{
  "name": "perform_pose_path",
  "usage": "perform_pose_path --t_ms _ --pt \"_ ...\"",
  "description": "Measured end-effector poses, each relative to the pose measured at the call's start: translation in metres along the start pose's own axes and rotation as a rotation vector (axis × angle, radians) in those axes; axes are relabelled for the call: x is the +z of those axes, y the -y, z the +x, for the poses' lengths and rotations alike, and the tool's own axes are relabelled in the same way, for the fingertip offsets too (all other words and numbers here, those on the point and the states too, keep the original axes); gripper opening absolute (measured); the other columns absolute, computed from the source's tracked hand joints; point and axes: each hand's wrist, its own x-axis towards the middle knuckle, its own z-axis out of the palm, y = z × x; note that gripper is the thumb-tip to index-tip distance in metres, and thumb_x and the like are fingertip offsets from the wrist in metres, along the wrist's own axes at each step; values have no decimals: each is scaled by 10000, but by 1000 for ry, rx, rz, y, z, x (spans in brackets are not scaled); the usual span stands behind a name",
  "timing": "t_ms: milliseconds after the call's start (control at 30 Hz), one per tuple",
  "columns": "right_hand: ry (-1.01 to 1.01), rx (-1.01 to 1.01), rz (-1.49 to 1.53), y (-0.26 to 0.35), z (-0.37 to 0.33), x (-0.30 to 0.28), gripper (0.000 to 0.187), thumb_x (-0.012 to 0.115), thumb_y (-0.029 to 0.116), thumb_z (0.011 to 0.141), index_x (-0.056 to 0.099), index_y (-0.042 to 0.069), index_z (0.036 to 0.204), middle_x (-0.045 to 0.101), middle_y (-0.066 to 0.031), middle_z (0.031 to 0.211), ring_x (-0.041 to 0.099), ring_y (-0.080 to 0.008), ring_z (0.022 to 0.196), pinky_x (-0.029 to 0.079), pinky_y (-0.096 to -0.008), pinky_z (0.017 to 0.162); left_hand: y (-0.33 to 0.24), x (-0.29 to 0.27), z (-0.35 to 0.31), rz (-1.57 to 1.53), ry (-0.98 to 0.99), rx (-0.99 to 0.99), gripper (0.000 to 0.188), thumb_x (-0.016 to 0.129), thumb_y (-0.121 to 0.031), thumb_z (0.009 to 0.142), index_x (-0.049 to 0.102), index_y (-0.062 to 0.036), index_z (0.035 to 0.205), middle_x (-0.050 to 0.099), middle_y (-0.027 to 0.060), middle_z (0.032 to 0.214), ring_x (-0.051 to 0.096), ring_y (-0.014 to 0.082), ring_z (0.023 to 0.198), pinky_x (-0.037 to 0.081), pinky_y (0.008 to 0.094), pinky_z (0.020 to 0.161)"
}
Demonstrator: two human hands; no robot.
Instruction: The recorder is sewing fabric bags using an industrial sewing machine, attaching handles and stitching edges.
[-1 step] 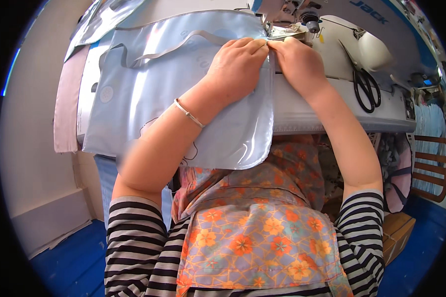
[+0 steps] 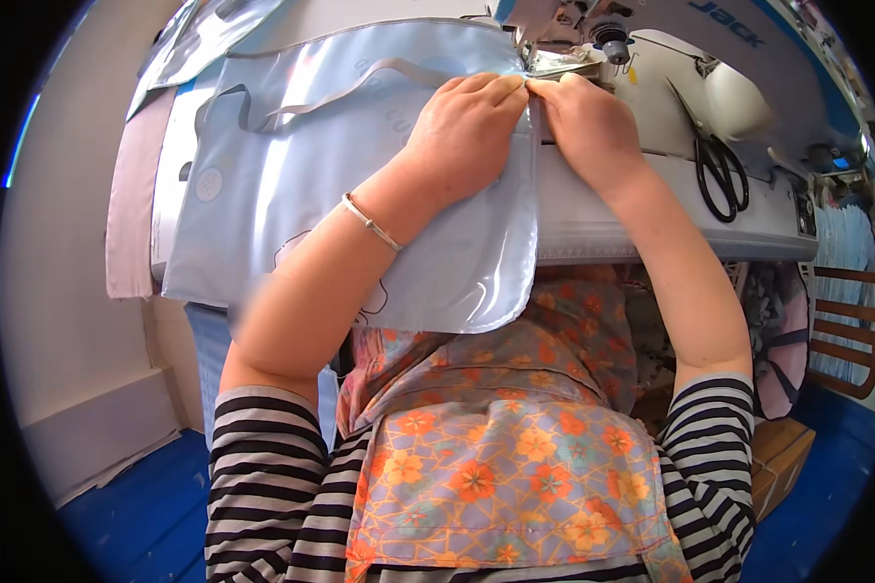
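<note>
A light-blue, shiny plastic sheet [image 2: 340, 185] lies across the left of the sewing table, its near edge hanging over the front. Along its right edge, close to the needle area of the sewing machine [image 2: 554, 29], my left hand [image 2: 467, 131] is closed on the sheet, fingers pressed together. Touching it there, my right hand [image 2: 588, 121] pinches the same edge between thumb and bent forefinger. A narrow grey strap [image 2: 389, 68] runs loosely over the sheet and passes toward my left fingers. The sheet's edge between my fingertips is partly hidden.
Black-handled scissors [image 2: 717, 175] rest on the machine bed to the right of my right hand. Behind them is a white rounded object [image 2: 737, 97]. Pink fabric [image 2: 136, 204] hangs at the table's left side. A wooden chair [image 2: 851, 330] with light-blue pieces stands far right.
</note>
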Motion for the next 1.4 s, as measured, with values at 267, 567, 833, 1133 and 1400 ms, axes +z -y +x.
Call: perform_pose_path --t_ms 267,567,833,1133,1400 --pt "69 41 5 3 1 -12 226 591 114 923 712 129 1113 686 -97 968 665 -309 903 554 -404 768 4 9 14 57 -74 38 285 537 -52 798 659 -3 1050 668 125 1196 613 283 1132 473 399 961" --pt "-96 -220 155 6 -20 -14 282 633 -22 790 718 29 1055 704 -91 1103 651 -292 984 546 -382 870 13 13 23 13 -80 7 285 591 -92 799 669 11 1053 654 165 1238 603 320 1161 465 416 1010" --pt "-128 -225 87 4 -21 -12 290 636 -23 797 712 29 1072 705 -92 1112 649 -277 993 549 -369 870 72 -47 -9 307 -206 -203 431 655 -189 868 626 -34 1270 579 158 1365 533 323 1271 394 432 1103" --pt "-128 -234 145 6 -22 -13 247 643 -12 841 710 24 1076 713 -98 1090 648 -276 992 544 -365 868 152 -85 -18 422 64 -604 320 524 -131 917 667 -58 1195 670 134 1227 661 331 1057 538 416 895" --pt "-147 -113 780 70 -64 -32 378 690 -12 845 638 21 1218 678 -111 1203 652 -219 1069 516 -336 925 -28 -127 -47 -1123 -243 -527 376 499 82 916 597 43 1277 626 69 1050 599 130 966 493 273 906"
